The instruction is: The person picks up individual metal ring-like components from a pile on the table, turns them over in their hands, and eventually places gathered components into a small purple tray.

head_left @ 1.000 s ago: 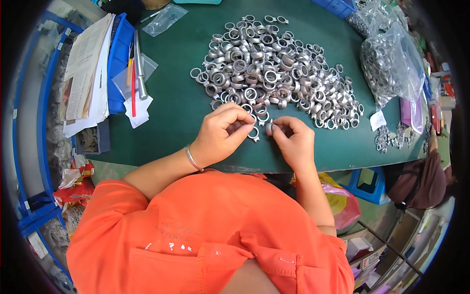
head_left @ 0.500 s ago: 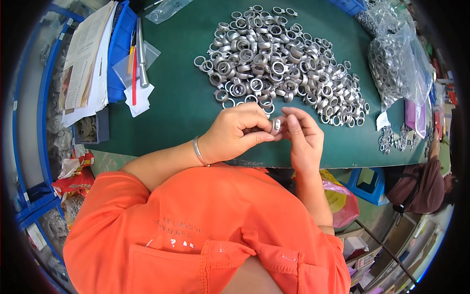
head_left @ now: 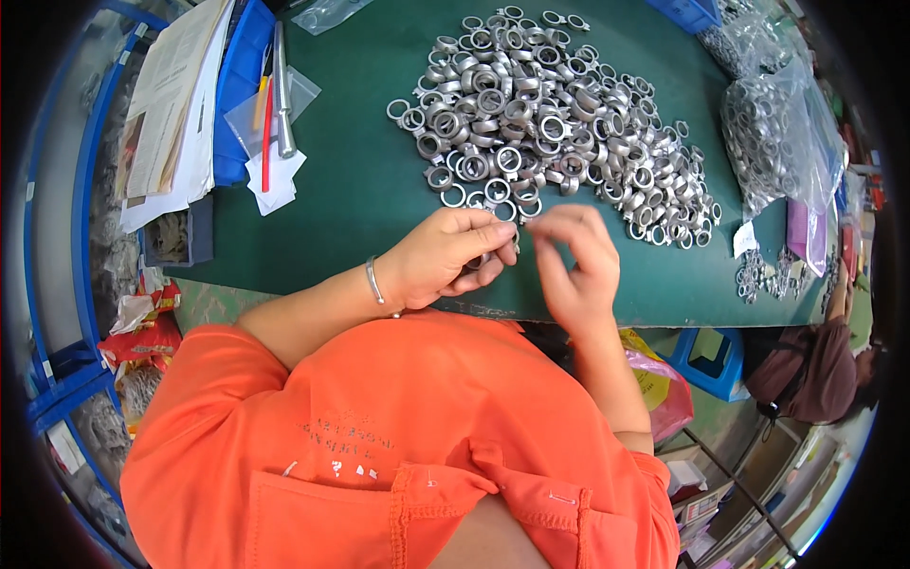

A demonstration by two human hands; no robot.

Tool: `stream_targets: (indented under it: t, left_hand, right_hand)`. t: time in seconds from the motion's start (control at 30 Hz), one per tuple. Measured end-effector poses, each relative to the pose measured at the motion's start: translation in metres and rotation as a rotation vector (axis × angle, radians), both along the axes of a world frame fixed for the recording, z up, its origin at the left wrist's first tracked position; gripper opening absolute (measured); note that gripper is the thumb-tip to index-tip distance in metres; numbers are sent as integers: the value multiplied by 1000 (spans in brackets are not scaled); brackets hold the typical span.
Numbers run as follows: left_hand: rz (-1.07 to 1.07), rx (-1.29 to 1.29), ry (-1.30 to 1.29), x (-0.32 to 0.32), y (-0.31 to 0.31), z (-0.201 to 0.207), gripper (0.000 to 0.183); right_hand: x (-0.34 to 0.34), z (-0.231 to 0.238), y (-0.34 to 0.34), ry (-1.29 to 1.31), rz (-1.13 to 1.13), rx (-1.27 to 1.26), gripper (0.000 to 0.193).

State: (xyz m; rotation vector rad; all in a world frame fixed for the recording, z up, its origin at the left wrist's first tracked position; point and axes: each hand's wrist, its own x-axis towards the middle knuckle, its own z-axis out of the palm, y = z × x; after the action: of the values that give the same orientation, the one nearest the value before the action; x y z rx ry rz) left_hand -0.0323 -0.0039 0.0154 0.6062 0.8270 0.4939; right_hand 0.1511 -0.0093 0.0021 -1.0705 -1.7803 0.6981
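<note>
Our left hand point(head_left: 445, 256) pinches a small metal ring point(head_left: 502, 254) over the bench's point(head_left: 360, 199) near edge; our right hand point(head_left: 573, 261), fingers curled together just right of it, holds nothing we can see; the ring pile point(head_left: 550, 133) lies beyond.

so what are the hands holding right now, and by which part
The left hand pinches a small metal ring part at its fingertips; the exact grip spot is hidden. The right hand looks empty beside it.

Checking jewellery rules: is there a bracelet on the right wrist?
No, the thin silver bracelet sits on the left wrist; the right hand has a bare wrist.
</note>
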Motion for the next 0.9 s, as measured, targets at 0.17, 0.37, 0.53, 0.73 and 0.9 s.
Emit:
stream_targets:
  t: [0.17, 0.37, 0.53, 0.73, 0.9]
  left_hand:
    - [168, 82, 42, -1, -1, 1, 17]
    - [137, 276, 151, 1, -2, -2, 13]
    - [8, 263, 176, 6, -3, -1, 13]
    - [17, 236, 169, 9, -2, 6, 14]
    - [92, 245, 121, 11, -3, 4, 9]
  right_hand:
    - [10, -11, 10, -555, -81, -5, 15]
    - [23, -5, 4, -415, -91, -59, 14]
    - [12, -5, -15, 108, -38, -139, 20]
    - [5, 1, -20, -13, 19, 155, 23]
    - [4, 0, -21, -112, 41, 339, 21]
